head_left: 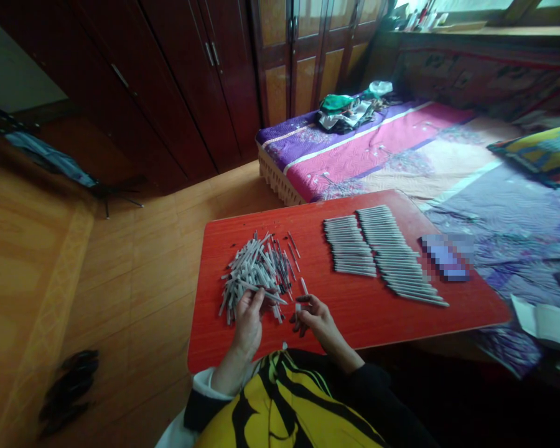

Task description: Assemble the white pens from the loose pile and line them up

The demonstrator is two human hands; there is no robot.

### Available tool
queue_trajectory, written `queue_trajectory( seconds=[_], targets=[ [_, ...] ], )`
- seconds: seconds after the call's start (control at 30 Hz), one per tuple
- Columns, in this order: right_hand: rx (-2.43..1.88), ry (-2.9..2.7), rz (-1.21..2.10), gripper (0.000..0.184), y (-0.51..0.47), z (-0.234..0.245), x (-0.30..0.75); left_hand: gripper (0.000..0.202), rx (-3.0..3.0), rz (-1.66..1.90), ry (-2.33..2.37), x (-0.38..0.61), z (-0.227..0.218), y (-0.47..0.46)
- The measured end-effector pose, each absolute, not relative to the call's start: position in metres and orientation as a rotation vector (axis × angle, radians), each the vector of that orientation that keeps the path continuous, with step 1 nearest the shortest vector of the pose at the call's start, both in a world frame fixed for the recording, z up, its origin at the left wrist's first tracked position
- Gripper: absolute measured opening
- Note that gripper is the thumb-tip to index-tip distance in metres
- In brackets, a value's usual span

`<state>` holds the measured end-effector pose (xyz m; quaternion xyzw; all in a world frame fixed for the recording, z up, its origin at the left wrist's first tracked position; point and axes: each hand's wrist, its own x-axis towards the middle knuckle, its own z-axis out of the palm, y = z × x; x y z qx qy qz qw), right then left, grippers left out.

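A loose heap of slim grey-white pens (252,274) lies on the red tabletop (401,317), close to its near left side. My left hand (249,317) is at the heap's near edge, with its fingers closed on at least one pen. My right hand (315,317) is just to the right, pinching a single white pen (301,298) upright between its fingertips. Farther right, two neat rows of aligned pens (350,246) (392,252) lie side by side, apart from both hands.
A pixelated flat object (445,258) lies at the table's right end. Beyond the table is a low bed with a quilt (378,155), a pile of cloth and a pillow. A booklet (544,323) lies to the right, dark wooden cabinets stand behind, and wooden flooring runs left.
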<state>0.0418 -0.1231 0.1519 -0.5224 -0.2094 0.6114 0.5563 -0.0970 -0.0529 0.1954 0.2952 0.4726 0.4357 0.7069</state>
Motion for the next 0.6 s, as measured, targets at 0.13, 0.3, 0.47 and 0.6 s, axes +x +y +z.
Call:
queue_trajectory(
  seconds=[0.13,0.3,0.47,0.6],
  targets=[
    [-1.185,-0.243,1.435,0.04,-0.122,0.149,0.051,0.025,0.676,0.969,1.037,-0.095,0.19,-0.057],
    [-1.103,0.046,1.367,0.033,-0.123,0.144,0.053,0.024,0.697,0.954,1.035,-0.091,0.185,-0.063],
    [-1.052,0.187,1.408,0.019,-0.126,0.142,0.048,0.027,0.717,0.93,1.012,-0.086,0.184,-0.071],
    [-1.015,0.216,1.444,0.012,-0.127,0.146,0.048,0.027,0.739,0.936,1.017,-0.085,0.185,-0.072]
  ],
)
